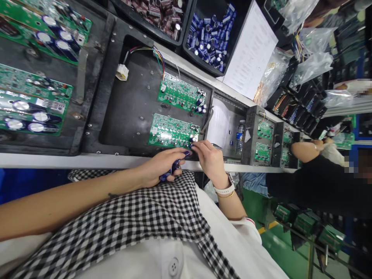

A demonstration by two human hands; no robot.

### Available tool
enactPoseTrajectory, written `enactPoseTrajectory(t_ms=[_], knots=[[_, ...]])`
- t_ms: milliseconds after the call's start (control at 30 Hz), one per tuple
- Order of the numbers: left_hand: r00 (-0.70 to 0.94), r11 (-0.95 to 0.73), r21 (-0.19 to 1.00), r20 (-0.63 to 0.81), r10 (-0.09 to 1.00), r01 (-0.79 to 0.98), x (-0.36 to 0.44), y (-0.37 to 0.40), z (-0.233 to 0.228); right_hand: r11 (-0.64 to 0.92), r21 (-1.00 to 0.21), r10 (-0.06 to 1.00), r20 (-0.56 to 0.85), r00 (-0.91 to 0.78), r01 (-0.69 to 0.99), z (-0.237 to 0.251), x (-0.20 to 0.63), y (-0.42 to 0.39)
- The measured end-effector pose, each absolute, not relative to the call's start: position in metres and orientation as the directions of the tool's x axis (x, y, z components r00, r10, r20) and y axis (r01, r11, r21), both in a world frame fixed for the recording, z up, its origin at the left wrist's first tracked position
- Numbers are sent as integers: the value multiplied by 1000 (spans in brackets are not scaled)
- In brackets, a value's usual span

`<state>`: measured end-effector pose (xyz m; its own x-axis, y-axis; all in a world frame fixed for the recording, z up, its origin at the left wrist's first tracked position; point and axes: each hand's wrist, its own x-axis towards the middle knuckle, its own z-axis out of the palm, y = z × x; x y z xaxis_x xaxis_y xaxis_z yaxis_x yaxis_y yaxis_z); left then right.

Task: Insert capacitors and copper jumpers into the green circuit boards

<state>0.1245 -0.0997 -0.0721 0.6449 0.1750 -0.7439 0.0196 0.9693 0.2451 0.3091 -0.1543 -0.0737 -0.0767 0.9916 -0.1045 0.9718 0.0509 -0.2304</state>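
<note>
My left hand (162, 164) is curled around several blue capacitors (165, 176), with one more sticking out at its thumb and fingertips. The fingers of my right hand (209, 159) are pinched together at the lower right corner of the nearer green circuit board (167, 130), on a small blue capacitor partly hidden by the fingertips. Both hands meet at that corner. Beyond it lies a second green circuit board (180, 95), with blue capacitors standing at its right end and coloured wires running to a white connector (122, 72). Both boards rest in a black tray fixture (124, 108).
Behind the fixture stand a black bin of blue capacitors (210, 38) and one of brown capacitors (157, 13). Fixtures with boards (35, 104) adjoin at left. To the right are paper sheets (250, 50), a water bottle (240, 136) and a co-worker's arm (305, 151).
</note>
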Motion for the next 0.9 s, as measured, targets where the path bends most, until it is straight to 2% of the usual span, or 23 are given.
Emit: enactPoseTrajectory(t_ms=[267, 333, 433, 500, 567, 700, 767, 900], knots=[[663, 977, 212, -736, 138, 32, 127, -99, -77, 141, -196, 986, -58, -155, 970, -84, 310, -158], [653, 977, 203, -748, 117, 58, 129, -100, -79, 122, -269, 990, -33, -136, 955, -80, 309, -159], [650, 974, 197, -756, 77, 113, 133, -102, -81, 89, -469, 996, 15, -93, 879, -61, 302, -166], [654, 969, 197, -755, 52, 151, 136, -103, -80, 112, -581, 991, 4, -135, 806, -48, 298, -172], [668, 966, 193, -744, 29, 173, 139, -104, -77, 105, -617, 991, -4, -137, 780, -42, 298, -176], [699, 966, 162, -714, -27, 203, 141, -101, -70, -20, -514, 996, 60, 60, 858, -57, 311, -170], [704, 962, 168, -709, -35, 216, 141, -99, -69, -26, -461, 998, 43, 51, 887, -69, 319, -162], [722, 949, 250, -691, 34, 194, 138, -97, -69, -30, -386, 999, -26, 21, 922, -80, 325, -150]])
